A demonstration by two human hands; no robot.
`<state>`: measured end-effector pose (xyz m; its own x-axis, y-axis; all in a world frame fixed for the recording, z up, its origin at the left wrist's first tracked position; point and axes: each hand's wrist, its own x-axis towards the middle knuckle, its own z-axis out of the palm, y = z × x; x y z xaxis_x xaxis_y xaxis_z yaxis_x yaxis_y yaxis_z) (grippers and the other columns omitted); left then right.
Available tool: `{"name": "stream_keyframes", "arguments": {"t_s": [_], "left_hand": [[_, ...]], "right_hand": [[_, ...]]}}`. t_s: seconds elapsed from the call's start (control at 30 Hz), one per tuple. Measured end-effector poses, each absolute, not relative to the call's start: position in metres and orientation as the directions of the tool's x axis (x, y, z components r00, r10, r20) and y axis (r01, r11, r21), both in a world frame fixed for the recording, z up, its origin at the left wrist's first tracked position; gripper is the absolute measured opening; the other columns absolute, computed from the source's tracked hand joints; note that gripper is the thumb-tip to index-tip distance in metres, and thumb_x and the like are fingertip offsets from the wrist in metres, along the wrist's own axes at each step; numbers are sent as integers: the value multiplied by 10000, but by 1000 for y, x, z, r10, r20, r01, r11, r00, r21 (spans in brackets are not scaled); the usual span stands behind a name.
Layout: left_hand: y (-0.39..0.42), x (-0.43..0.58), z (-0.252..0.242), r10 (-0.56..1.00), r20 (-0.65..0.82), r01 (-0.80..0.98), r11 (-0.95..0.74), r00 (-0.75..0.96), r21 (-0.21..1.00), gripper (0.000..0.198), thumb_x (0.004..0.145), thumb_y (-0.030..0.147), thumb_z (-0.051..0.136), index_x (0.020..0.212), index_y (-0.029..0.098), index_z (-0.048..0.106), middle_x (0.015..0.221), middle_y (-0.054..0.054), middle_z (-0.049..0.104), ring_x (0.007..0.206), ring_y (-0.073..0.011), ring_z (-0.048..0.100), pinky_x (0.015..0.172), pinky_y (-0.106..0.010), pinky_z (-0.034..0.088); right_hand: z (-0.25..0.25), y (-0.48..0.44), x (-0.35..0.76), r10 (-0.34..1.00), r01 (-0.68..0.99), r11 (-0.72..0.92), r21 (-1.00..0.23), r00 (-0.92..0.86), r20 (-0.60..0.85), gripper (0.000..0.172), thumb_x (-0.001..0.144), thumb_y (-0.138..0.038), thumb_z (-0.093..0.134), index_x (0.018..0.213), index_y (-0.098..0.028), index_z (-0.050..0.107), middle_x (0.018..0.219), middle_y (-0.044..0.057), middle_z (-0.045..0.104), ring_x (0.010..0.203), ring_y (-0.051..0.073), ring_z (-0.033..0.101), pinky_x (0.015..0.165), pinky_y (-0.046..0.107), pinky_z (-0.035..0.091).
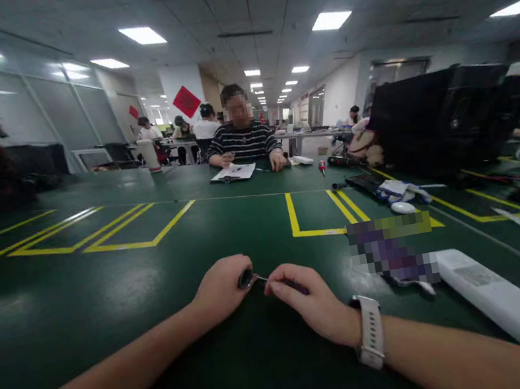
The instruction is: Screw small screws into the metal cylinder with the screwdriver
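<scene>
My left hand (226,287) is closed around a small round dark piece (245,279) with a shiny rim, its round face turned toward my right hand. Between the fingers of my right hand (302,291) is a slim screwdriver (261,279) with a thin metal shaft and a dark handle. The shaft's tip meets the round piece or lies right beside it; which of the two I cannot tell. Both hands are low over the green table (157,293), close together. A pale watch (370,330) is strapped round my right wrist.
A long white device (510,298) lies to the right, beside a blurred-out purple packet (391,255). Yellow tape (320,232) marks the table. Across it sits a person in a striped top (244,143) with papers (234,172). Black equipment (437,116) stands at the right.
</scene>
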<state>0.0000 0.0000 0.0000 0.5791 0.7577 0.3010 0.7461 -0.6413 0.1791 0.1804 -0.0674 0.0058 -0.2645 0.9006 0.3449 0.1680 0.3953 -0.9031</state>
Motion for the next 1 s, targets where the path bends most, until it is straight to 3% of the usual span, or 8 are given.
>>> {"name": "stream_keyframes", "arguments": {"t_s": [0.23, 0.43, 0.57, 0.8, 1.0], "left_hand": [[-2, 0, 0, 733, 321, 718, -670, 600, 190, 162, 809, 267, 480, 678, 172, 488, 660, 6, 509, 628, -149, 494, 581, -255, 346], [-4, 1, 3, 766, 297, 737, -636, 570, 227, 126, 793, 246, 491, 692, 171, 485, 675, 4, 517, 638, -152, 499, 570, -252, 344], [-4, 0, 3, 749, 314, 716, -657, 583, 238, 118, 792, 226, 481, 688, 170, 478, 678, 4, 512, 644, -151, 495, 584, -258, 351], [0, -3, -1, 711, 411, 628, -700, 570, 339, 186, 794, 263, 480, 636, 178, 432, 639, 20, 460, 609, -136, 458, 554, -247, 343], [0, -4, -1, 679, 426, 554, -734, 598, 393, 198, 785, 284, 489, 629, 182, 423, 622, 33, 443, 585, -121, 441, 538, -233, 341]], "right_hand": [[-2, -59, 186, 923, -128, 147, -981, -340, 183, 142, 794, -234, 527, 724, -154, 620, 722, 29, 630, 656, 132, 536, 627, 267, 402], [3, -67, 185, 916, -41, 266, -963, -299, 266, 151, 817, -244, 522, 751, -162, 630, 744, 22, 613, 704, 137, 533, 662, 274, 409], [3, -67, 185, 920, 14, 257, -966, -308, 241, 157, 821, -241, 515, 748, -161, 628, 752, 23, 610, 708, 140, 531, 658, 279, 409], [-3, -57, 185, 934, -267, 90, -960, -310, 174, 144, 781, -231, 527, 726, -143, 627, 702, 32, 621, 617, 122, 522, 596, 259, 387], [-2, -57, 185, 930, -355, 14, -935, -340, 143, 120, 767, -218, 536, 734, -140, 620, 720, 42, 639, 614, 119, 527, 594, 256, 380]]}}
